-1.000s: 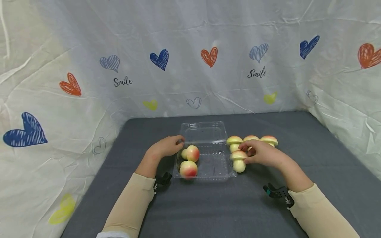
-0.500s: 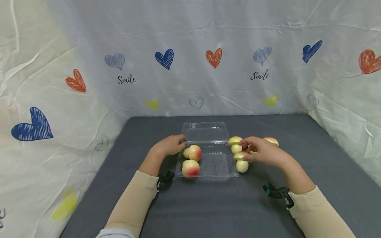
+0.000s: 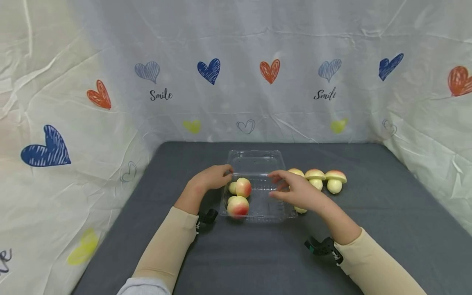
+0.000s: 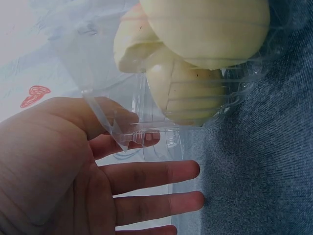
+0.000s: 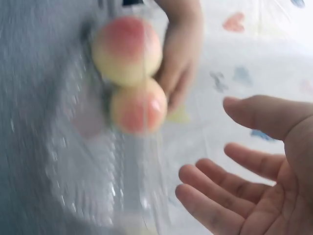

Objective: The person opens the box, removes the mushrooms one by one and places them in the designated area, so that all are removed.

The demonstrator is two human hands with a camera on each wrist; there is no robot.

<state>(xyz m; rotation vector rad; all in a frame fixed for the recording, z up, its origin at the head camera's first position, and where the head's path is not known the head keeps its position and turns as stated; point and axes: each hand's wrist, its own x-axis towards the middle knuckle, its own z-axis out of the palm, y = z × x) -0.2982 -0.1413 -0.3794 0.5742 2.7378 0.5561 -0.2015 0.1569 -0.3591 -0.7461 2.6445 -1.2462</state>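
A clear plastic container (image 3: 265, 205) lies with its lid (image 3: 256, 160) folded back. Two yellow-and-red mushroom-shaped pieces (image 3: 243, 187) (image 3: 238, 207) sit in its left side. At its back left corner is my left hand (image 3: 211, 178); in the left wrist view thumb and forefinger of that hand (image 4: 58, 161) pinch the plastic edge (image 4: 113, 128), the other fingers straight. My right hand (image 3: 300, 191) hovers over the container's right side, holding nothing, its fingers spread in the right wrist view (image 5: 274, 196). It partly covers a mushroom piece (image 3: 300, 210) beside the container.
Right of the container, a row of mushroom-shaped pieces (image 3: 315, 176) (image 3: 335, 180) stands on the dark cloth-covered table (image 3: 250, 258). The leftmost (image 3: 296, 171) is partly behind my right hand. A white curtain (image 3: 225, 32) with hearts hangs around the back and sides.
My right hand has moved left from the mushroom pieces to above the container. The left hand stays at the container's corner. The head view has shifted slightly.
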